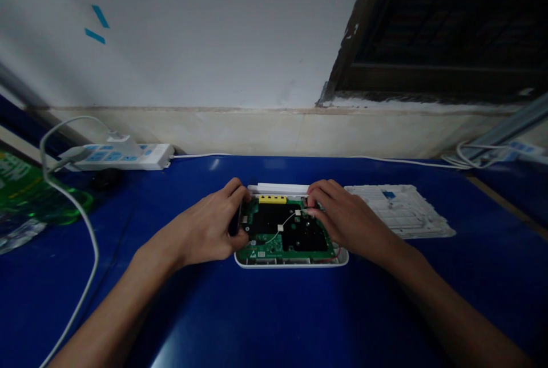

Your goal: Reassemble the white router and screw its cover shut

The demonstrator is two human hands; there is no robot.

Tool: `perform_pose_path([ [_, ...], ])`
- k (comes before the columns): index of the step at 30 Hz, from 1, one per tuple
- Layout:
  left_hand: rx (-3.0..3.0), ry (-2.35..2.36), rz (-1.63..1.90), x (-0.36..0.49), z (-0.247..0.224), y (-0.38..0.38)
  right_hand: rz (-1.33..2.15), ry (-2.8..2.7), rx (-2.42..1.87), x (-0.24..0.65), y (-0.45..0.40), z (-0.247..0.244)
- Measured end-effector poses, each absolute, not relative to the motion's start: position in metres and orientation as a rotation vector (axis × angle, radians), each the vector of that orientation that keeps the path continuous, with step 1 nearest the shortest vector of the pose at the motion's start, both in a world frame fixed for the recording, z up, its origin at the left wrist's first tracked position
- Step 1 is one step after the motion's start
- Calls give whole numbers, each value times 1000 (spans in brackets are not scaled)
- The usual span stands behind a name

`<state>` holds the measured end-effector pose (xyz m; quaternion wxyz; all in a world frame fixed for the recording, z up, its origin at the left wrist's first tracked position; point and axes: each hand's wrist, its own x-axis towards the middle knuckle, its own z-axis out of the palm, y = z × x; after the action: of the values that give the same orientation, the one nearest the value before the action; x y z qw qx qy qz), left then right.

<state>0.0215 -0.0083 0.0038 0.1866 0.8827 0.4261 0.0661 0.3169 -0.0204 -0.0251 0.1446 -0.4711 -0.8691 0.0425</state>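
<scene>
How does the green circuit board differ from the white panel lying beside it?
The green circuit board has black patches and a yellow connector; the white panel is grid-patterned. The board sits in a white tray under the left hand and right hand; the panel lies untouched on the blue table. Both are roughly rectangular.

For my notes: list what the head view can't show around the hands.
Head view:
- Dark item in the left hand: mostly hidden by its fingers; kind unclear.
- White wire's end on the circuit board: hidden by the right hand.
- Green printed packet: cut off by the left edge.
- Far-right power strip: cut off by the right edge.
</scene>
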Motion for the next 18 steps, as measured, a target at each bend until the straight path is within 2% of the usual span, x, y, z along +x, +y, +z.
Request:
perform_pose_path([
  [18,2423,1191,289,16,2,-12,87,-2545,-1304,318,-20,-27],
])
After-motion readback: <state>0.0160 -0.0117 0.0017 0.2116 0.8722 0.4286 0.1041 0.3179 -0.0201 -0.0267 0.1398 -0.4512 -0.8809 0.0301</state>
